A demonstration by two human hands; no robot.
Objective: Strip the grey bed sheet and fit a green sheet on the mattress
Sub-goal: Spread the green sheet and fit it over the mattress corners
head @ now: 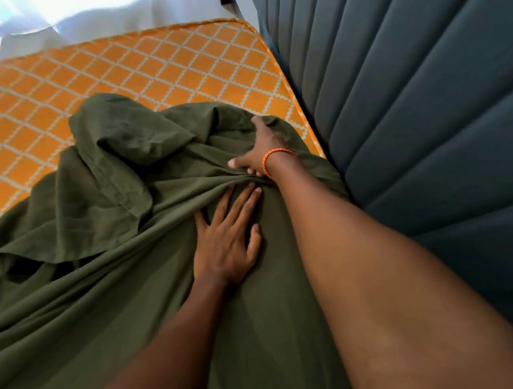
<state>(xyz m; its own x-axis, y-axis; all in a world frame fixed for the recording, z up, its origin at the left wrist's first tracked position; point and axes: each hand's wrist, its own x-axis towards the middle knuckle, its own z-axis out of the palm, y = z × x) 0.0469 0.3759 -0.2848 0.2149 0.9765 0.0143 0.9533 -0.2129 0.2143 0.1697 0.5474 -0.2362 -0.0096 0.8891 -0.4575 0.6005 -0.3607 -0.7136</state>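
Forearms: two bare forearms reach forward from the bottom edge, the left one from low centre, the right one from the lower right, both lying over green cloth.
Left hand: the left hand (227, 245) lies palm down on the sheet, fingers straight and spread, fingertips pointing toward the right hand's grip just ahead. It presses flat and pinches nothing.
Right hand: the right hand (261, 151) sits just beyond the left fingertips. Its fingers curl into a gathered ridge of cloth, thumb stretched out to the left. Whether the cloth is fully clenched in the palm cannot be told, as the wrist hides part of it.
Bracelet: an orange braided bracelet (274, 159) circles the right wrist, right behind the grip.
Green bed sheet: the green bed sheet (110, 298) spreads smooth from the grip back toward the viewer. Tight folds fan out leftward from the grip. To the left of the grip and beyond it, a loose part of the sheet lies heaped and crumpled, with one edge folded over itself.
Mattress: the orange mattress (147, 68), patterned with a pale diamond lattice, lies bare beyond and left of the grip. Its rounded far corner is past the grip, up and to the right.
Headboard: a dark blue padded headboard (425, 89) with long channelled ribs runs along the mattress edge, right of the grip.
Curtain: a white curtain (88, 20), brightly lit, hangs past the far mattress edge.
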